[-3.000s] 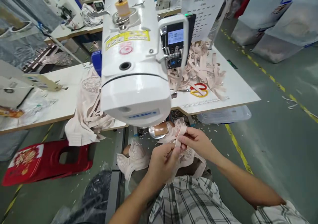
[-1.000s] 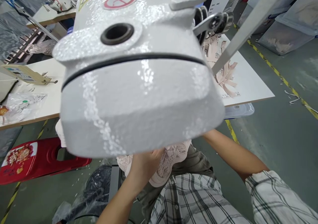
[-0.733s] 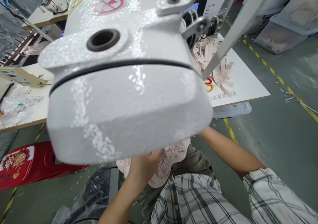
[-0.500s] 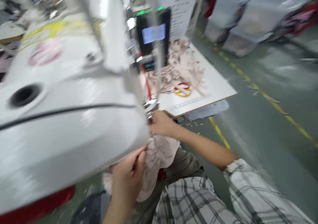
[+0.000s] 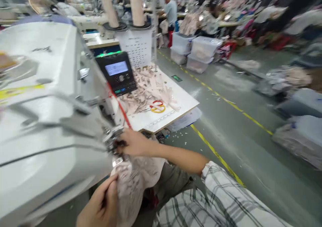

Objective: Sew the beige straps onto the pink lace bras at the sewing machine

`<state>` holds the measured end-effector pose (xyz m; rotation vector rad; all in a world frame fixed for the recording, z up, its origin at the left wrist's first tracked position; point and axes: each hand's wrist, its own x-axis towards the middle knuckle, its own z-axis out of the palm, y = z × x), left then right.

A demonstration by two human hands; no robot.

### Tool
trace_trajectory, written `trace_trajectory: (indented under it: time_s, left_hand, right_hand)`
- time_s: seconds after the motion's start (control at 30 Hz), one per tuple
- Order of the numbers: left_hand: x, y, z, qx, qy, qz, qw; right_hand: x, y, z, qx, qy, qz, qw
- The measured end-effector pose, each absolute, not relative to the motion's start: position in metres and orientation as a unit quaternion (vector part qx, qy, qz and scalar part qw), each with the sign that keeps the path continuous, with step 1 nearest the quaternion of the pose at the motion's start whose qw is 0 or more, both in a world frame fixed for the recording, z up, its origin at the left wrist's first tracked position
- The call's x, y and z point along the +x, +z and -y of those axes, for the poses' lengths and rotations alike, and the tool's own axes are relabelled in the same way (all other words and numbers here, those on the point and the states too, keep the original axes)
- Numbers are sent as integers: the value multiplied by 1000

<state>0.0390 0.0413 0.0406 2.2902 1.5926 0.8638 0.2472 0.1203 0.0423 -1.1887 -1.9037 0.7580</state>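
Note:
A big white sewing machine (image 5: 37, 119) fills the left of the view. My left hand (image 5: 99, 207) is at the bottom, fingers closed on a pale pink lace garment (image 5: 137, 180) that hangs below the machine head. My right hand (image 5: 132, 142) reaches in to the metal parts at the machine's needle end, fingers curled against them; what it grips is hidden and blurred. My plaid sleeve (image 5: 221, 196) crosses the bottom right.
The machine's black control panel (image 5: 117, 73) stands behind a white table (image 5: 183, 101) with a heap of pink strips (image 5: 148, 89) and red and yellow scissors (image 5: 157, 107). Thread cones (image 5: 137, 9), plastic bins (image 5: 198, 51), yellow floor lines and other workers lie beyond.
My view has swung right and up from the machine head to its side. My right hand has gone from the lace to the needle end. My left hand keeps the lace.

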Motion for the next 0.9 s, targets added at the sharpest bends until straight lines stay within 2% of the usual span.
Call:
trace_trajectory:
  time_s: [0.07,0.53,0.63,0.8,0.9]
  left_hand:
    - [45,49,-38,781,322,-526,94]
    - [47,46,-35,758,325,-532,191]
    - [45,41,-33,759,317,-550,145]
    - [63,39,-15,792,350,-498,-41]
    - [81,42,-3,824,291,-482,-58]
  right_hand:
    - [244,39,-121,-483,300,730,380]
    - [238,36,-117,-530,272,699,394]
    - [239,40,-114,-533,277,692,400]
    - [239,47,-108,-538,295,685,393]
    - [238,43,-109,-547,290,685,385]
